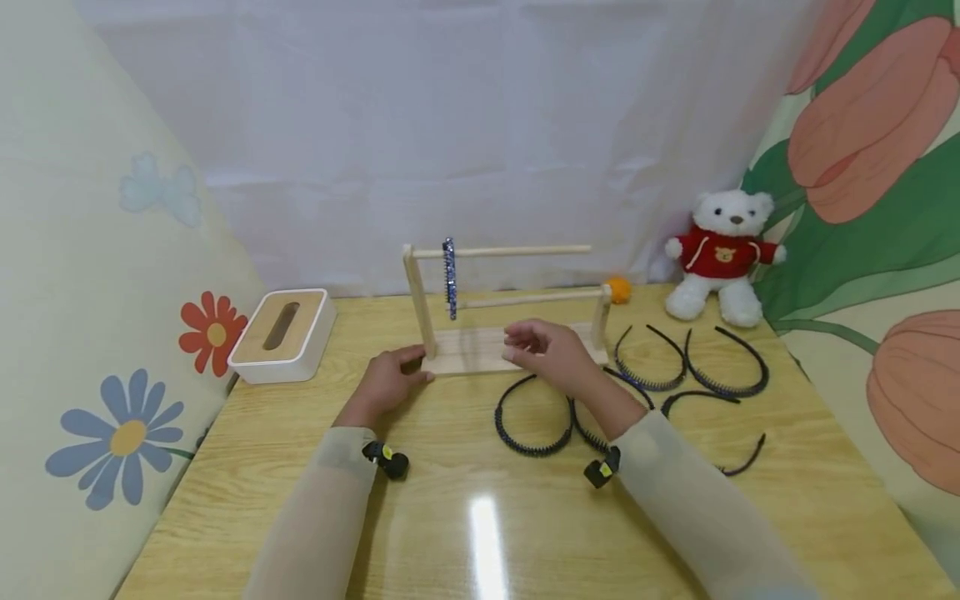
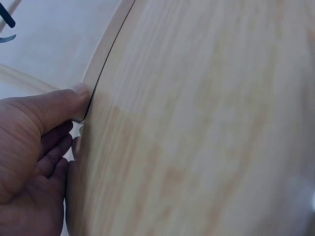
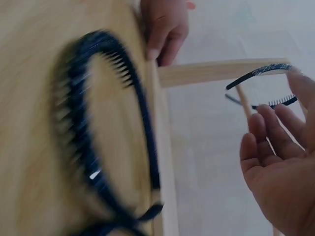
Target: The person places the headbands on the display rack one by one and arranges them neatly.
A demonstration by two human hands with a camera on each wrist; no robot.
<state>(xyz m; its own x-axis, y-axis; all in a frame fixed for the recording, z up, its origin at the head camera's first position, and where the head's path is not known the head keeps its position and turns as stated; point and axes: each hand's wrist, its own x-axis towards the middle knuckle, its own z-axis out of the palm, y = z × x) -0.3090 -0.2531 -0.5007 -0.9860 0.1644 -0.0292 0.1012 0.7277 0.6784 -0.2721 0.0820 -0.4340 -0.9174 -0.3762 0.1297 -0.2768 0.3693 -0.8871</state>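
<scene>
A wooden rack [image 1: 480, 360] with two rods stands at the middle of the table. A glittery blue toothed headband [image 1: 451, 283] hangs near the left end of its upper rod [image 1: 532, 250]. My left hand [image 1: 382, 383] holds the left corner of the rack's base between thumb and fingers; in the left wrist view the thumb [image 2: 74, 98] lies at the base's edge. My right hand [image 1: 551, 354] hovers before the rack, its fingers loosely curled around nothing. Below it, a dark toothed headband [image 1: 534, 451] lies on the table, and another [image 1: 588, 433] is partly hidden by the forearm.
Several more dark headbands, including one at the back right [image 1: 738, 392], lie on the table's right side. A white tissue box [image 1: 281, 337] with a wooden lid sits at the left. A white teddy bear [image 1: 723, 250] and an orange ball [image 1: 619, 289] are at the back.
</scene>
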